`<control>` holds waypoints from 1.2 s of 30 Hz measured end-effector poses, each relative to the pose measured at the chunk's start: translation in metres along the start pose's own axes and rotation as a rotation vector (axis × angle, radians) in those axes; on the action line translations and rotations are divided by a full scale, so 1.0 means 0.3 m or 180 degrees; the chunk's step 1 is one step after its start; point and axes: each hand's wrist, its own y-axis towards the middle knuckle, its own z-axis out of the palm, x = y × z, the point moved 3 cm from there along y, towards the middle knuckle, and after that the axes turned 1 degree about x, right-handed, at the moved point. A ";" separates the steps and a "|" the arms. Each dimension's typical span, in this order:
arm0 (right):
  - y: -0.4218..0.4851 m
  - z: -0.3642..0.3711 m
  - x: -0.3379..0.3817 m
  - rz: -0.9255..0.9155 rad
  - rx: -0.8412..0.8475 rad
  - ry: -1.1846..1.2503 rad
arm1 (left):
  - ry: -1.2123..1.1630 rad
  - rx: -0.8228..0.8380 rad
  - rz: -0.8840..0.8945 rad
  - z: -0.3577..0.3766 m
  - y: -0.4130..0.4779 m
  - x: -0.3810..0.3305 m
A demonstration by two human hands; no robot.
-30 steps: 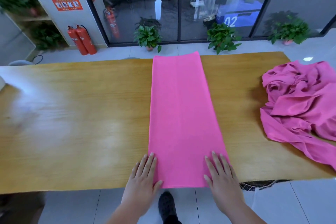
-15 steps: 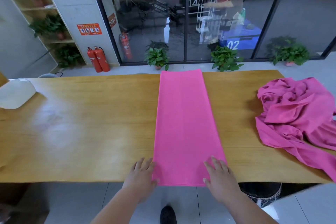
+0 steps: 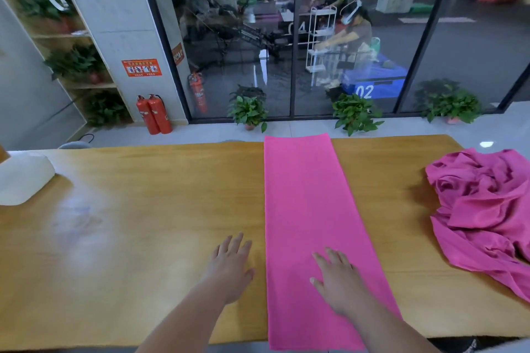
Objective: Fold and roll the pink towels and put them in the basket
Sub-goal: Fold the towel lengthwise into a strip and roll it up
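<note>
Left hand [image 3: 229, 269]: palm down, fingers straight and a little spread, holding nothing. It is over the bare table [image 3: 129, 238] just left of the towel [image 3: 304, 209], off the cloth. Whether it presses the wood or hovers cannot be told.
Right hand [image 3: 337, 284]: palm down, fingers straight and spread, holding nothing. It lies flat on the near part of the towel, closer to the right edge than the left.
Forearms [image 3: 381, 327]: both bare, coming in from the near side. The right one crosses the towel's near right corner.
Towel: bright pink, folded to a long narrow band, smooth and flat. It runs from the near edge of the table, which it overhangs a little, to the far edge.
Pile [image 3: 484, 209]: darker pink towels crumpled in a heap on the right end of the table, well apart from the folded towel and cut off at the right.
Table: long, light wood, with glare on its left half.
White thing [image 3: 20, 180]: rounded, on the far left of the table, cut by the frame. What it is cannot be told.
Extinguishers [image 3: 155, 114]: two red ones on the floor [image 3: 200, 132] beyond the table, against a grey pillar [image 3: 114, 23].
Plants [image 3: 249, 112]: potted, in a row on the floor along a glass wall [image 3: 459, 51].
Person [image 3: 354, 28]: behind the glass, bent over a white rack [image 3: 318, 37].
</note>
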 end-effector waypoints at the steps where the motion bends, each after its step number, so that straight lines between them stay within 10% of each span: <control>1: 0.028 -0.009 0.034 -0.0001 -0.0004 0.0010 | 0.0021 0.0011 0.0029 -0.015 0.031 0.027; 36: 0.416 0.110 0.578 0.0794 -0.0427 0.0172 | -0.0746 0.0014 0.0603 -0.088 0.775 0.260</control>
